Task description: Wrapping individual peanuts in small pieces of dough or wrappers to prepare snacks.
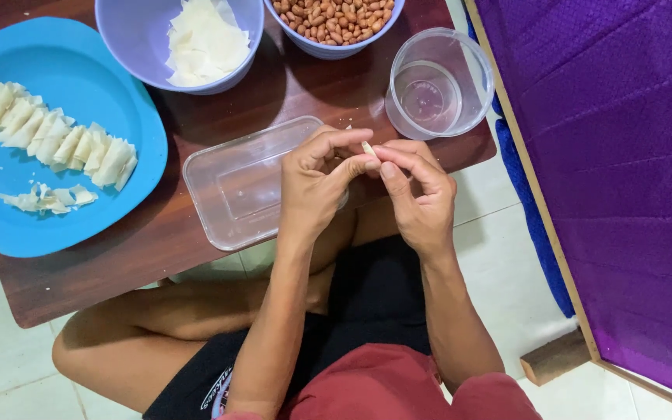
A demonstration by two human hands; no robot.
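Small pale folded wrapper piece sits pinched between our two hands: left hand and right hand both grip it with thumb and fingertips, just above the clear rectangular plastic container at the dark wooden desk edge. Near them stand a clear round plastic cup and a blue plate with folded pieces.

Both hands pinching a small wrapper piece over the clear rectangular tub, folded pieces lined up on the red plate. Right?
Not quite. The plate with the folded pieces is blue, not red, as the head view shows. The rest holds: left hand and right hand pinch a small wrapper piece over the clear rectangular tub.
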